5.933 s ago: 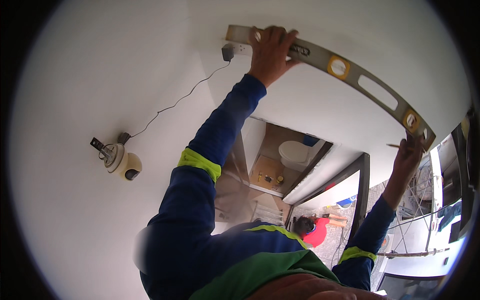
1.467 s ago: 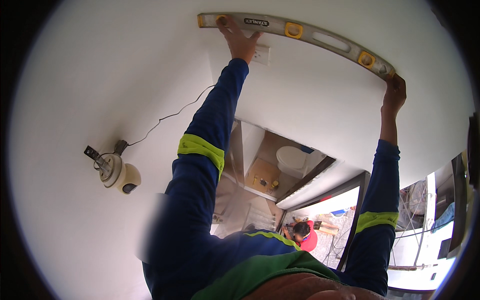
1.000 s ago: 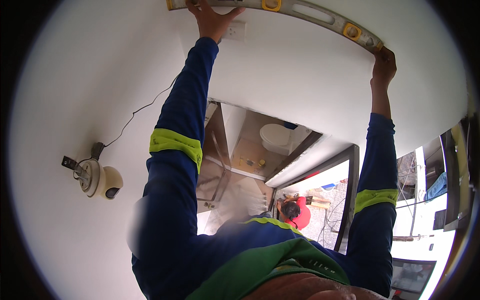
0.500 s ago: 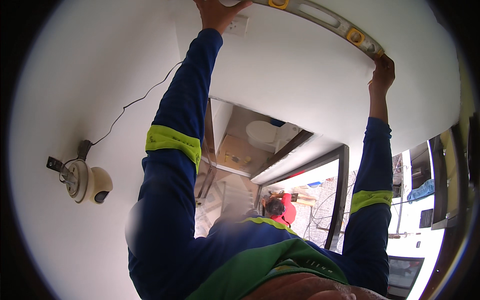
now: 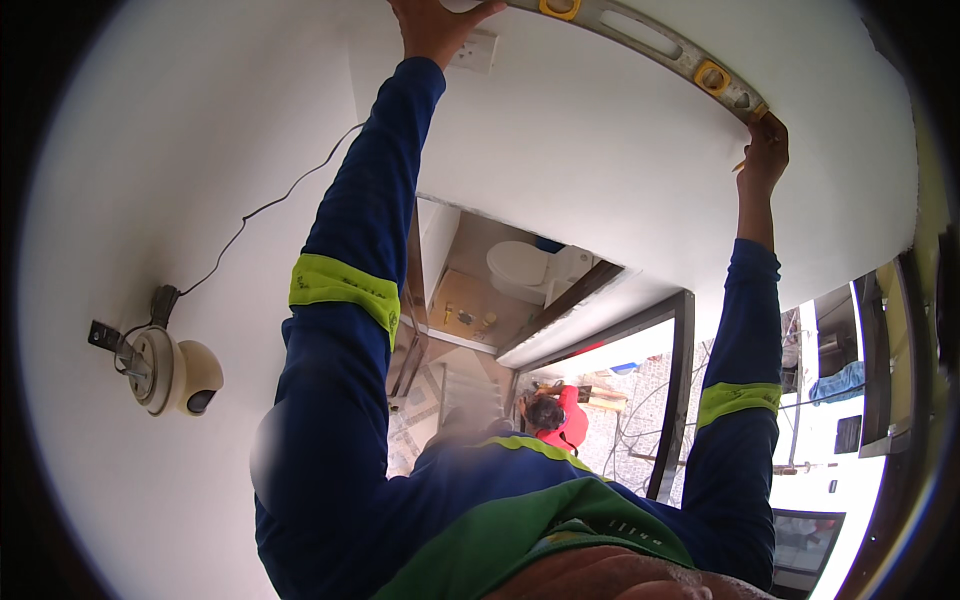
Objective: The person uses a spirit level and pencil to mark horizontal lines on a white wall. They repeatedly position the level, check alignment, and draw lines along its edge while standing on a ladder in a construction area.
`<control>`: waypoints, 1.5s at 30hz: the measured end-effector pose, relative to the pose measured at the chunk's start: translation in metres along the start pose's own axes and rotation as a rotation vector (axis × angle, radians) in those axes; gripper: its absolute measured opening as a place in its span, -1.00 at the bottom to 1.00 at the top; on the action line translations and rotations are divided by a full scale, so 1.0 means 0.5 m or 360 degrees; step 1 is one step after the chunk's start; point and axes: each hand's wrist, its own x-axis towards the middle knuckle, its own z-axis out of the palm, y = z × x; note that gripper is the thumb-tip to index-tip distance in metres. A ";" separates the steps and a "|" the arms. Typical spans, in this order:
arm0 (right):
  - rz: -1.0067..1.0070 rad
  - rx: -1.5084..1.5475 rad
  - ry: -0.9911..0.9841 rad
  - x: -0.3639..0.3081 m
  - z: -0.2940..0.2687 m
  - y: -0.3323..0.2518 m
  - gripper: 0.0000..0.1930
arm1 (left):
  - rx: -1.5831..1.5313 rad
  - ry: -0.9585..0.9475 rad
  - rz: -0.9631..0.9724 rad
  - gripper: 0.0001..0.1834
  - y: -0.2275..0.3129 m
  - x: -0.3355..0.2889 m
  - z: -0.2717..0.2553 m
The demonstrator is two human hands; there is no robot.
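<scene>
A long metal spirit level [image 5: 640, 40] with yellow-framed vials lies along the white wall at the top, its left part cut off by the picture's edge. My left hand [image 5: 437, 30] is raised to its left part, thumb stretched out along the lower edge; the other fingers are partly out of the picture. At the level's right end, my right hand [image 5: 766, 150] is closed with its fingertips on the end. A thin, pale pointed stick, like a pencil [image 5: 739, 167], pokes out of the right hand.
A white wall socket [image 5: 476, 52] is beside my left wrist. At left, a round white camera [image 5: 175, 372] is mounted on the wall with a dark cable [image 5: 243, 218]. Below are a doorway to a toilet [image 5: 518, 262], a dark door frame [image 5: 683, 390] and a person in red [image 5: 570, 420].
Both hands and the spirit level stay nearly in place. The pencil-like stick in my right hand shows slightly more clearly, and the view has shifted a little.
</scene>
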 end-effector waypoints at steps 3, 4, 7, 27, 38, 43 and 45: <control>0.0055 -0.0060 -0.0008 0.001 -0.003 0.000 -0.73 | 0.0029 -0.0029 -0.0036 0.61 0.002 0.001 -0.002; 0.0101 -0.0137 0.0022 0.002 -0.003 0.000 -0.72 | 0.0039 -0.0043 -0.0052 0.61 0.003 0.001 -0.003; 0.0044 -0.0043 0.0036 0.002 0.000 0.003 -0.71 | 0.0063 -0.0059 -0.0042 0.61 0.008 0.001 -0.008; -0.0002 -0.0132 -0.0009 0.012 -0.005 0.016 -0.70 | -0.0126 0.0081 0.0039 0.53 0.009 -0.006 -0.003; -0.0269 -0.0238 -0.0055 0.012 -0.013 0.041 -0.67 | 0.0055 -0.0005 0.0081 0.60 0.001 0.002 -0.015; -0.0281 -0.0285 -0.0027 0.005 -0.006 0.030 -0.67 | 0.0087 -0.0049 0.0006 0.57 0.011 0.005 -0.016; -0.0292 -0.0299 0.0000 0.003 -0.004 0.028 -0.70 | 0.0066 -0.0074 0.0001 0.57 0.010 0.010 -0.014</control>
